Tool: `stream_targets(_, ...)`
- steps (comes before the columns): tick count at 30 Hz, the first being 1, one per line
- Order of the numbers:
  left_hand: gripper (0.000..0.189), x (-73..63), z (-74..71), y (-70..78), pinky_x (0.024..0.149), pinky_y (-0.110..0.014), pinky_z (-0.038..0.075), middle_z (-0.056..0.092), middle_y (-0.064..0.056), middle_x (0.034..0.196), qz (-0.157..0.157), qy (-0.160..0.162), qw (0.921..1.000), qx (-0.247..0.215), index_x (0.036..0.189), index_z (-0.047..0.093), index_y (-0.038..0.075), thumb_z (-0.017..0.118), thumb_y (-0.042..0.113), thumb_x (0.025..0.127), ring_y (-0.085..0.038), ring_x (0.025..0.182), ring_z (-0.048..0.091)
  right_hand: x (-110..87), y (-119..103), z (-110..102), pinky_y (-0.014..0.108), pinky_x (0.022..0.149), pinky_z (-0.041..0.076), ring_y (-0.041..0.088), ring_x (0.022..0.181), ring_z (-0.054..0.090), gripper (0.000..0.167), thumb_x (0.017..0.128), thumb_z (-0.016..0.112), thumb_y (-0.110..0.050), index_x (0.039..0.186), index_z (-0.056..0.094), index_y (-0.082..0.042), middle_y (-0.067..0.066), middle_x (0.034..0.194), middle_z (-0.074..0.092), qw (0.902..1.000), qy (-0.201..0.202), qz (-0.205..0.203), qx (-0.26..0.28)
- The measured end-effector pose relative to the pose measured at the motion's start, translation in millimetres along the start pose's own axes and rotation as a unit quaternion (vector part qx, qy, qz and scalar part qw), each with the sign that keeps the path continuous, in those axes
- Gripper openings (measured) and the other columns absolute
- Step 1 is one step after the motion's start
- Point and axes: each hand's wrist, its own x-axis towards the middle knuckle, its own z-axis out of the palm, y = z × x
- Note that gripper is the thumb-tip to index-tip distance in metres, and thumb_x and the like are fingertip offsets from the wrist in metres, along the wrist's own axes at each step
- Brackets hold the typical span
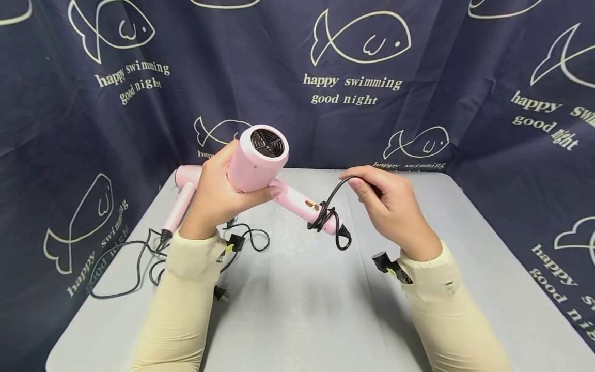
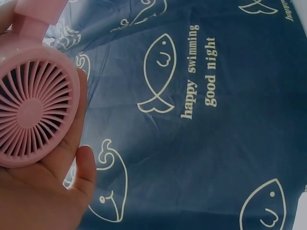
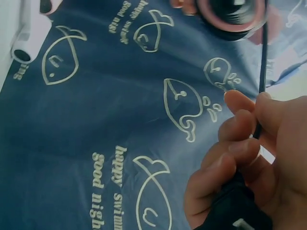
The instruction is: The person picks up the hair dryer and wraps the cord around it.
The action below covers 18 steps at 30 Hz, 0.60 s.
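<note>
A pink hair dryer (image 1: 257, 164) is held up over the table, its black-grilled end facing up toward the head camera. My left hand (image 1: 218, 188) grips it around the barrel, thumb across the neck by the handle. In the left wrist view, the dryer's pink slatted grille (image 2: 31, 112) faces that camera. The black cord (image 1: 321, 219) is wound around the lower handle. To the right, my right hand (image 1: 388, 201) pinches the cord's loose stretch between thumb and fingers, also seen in the right wrist view. A black piece (image 3: 237, 203) shows by that palm; its kind is unclear.
A second pink hair dryer (image 1: 178, 206) lies at the table's left, partly behind my left hand. Its black cord (image 1: 139, 268) loops across that side, and a black plug (image 1: 221, 294) lies near my left forearm. Dark blue fish-print curtain (image 1: 358, 124) surrounds the grey table (image 1: 297, 315).
</note>
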Motion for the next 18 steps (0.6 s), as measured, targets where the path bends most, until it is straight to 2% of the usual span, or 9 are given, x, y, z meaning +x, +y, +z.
stream_targets(3,0.056,0.0,0.4,1.9,0.078,-0.029,0.051,0.069,-0.001,0.093,0.003,0.003,1.0,-0.007,0.111,0.07,0.006,0.095,0.002,0.061,-0.019,0.085,0.062,0.5,6.8,4.1,0.02,0.059,0.04,0.003,0.063,0.048,0.018,0.102,0.065,-0.019,0.114,0.077,-0.025,-0.011,0.072,0.055,0.9996,-0.02,0.012,-0.014)
stream_targets(7,0.056,0.6,1.9,2.9,0.079,-0.03,0.051,0.068,-0.002,0.095,0.0,0.011,0.9996,-0.025,0.112,0.07,0.006,0.094,0.001,0.062,-0.021,0.086,0.061,0.5,13.5,11.1,0.02,0.061,0.042,0.004,0.065,0.051,0.018,0.103,0.064,-0.021,0.115,0.077,-0.023,-0.009,0.076,0.06,0.9988,-0.041,0.016,-0.02)
stream_targets(14,0.059,1.3,5.6,1.9,0.084,-0.031,0.052,0.068,-0.003,0.099,-0.016,0.042,0.9968,-0.067,0.12,0.068,0.004,0.09,-0.003,0.065,-0.024,0.091,0.062,-1.0,15.0,22.7,0.019,0.073,0.047,0.006,0.076,0.058,0.02,0.105,0.062,-0.024,0.117,0.078,-0.022,-0.01,0.097,0.073,0.9965,-0.077,0.033,-0.003)
stream_targets(18,0.06,1.5,8.0,1.6,0.085,-0.031,0.052,0.068,-0.002,0.098,-0.02,0.058,0.9951,-0.078,0.123,0.068,0.004,0.088,-0.004,0.066,-0.023,0.091,0.062,-3.5,14.2,26.5,0.022,0.064,0.049,0.007,0.071,0.058,0.016,0.103,0.064,-0.022,0.11,0.077,-0.027,-0.013,0.087,0.07,0.9934,-0.106,0.04,0.019)
